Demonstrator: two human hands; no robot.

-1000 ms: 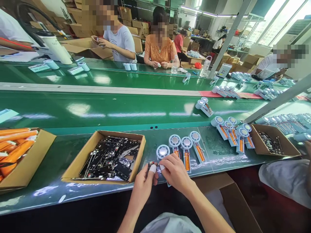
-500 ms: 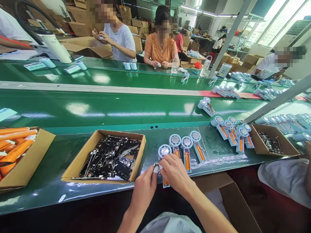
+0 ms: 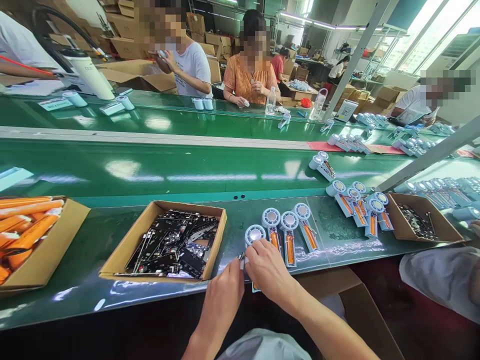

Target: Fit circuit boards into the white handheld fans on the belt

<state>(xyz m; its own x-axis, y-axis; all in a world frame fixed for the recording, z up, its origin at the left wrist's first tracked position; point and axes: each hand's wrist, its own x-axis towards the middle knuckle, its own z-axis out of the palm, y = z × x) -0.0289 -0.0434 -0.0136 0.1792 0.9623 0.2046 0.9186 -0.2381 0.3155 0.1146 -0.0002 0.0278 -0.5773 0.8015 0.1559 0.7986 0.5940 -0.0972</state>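
My left hand (image 3: 225,290) is closed, thumb and forefinger pinching a small dark-and-silver part (image 3: 241,256) whose kind I cannot make out. Against it, the fingers of my right hand (image 3: 268,267) are pressed together on the same part. White covers show on some fingertips. Just beyond the hands lies a pale blue handheld fan housing (image 3: 255,233), its round head visible and most of its handle hidden under my right hand. To the right are several similar fan housings (image 3: 289,220) with orange batteries in their open handles.
A cardboard box of black circuit boards (image 3: 219,240) stands left of my hands, and a box of orange batteries (image 3: 71,235) farther left. More fan housings (image 3: 353,195) and a small parts box (image 3: 446,234) are at right. Co-workers (image 3: 251,75) sit across the green conveyor (image 3: 210,170).
My hands stay together over the fan housing, with the left hand shifted slightly and more upright. Across the belt, a co-worker's hand has risen toward the chest.
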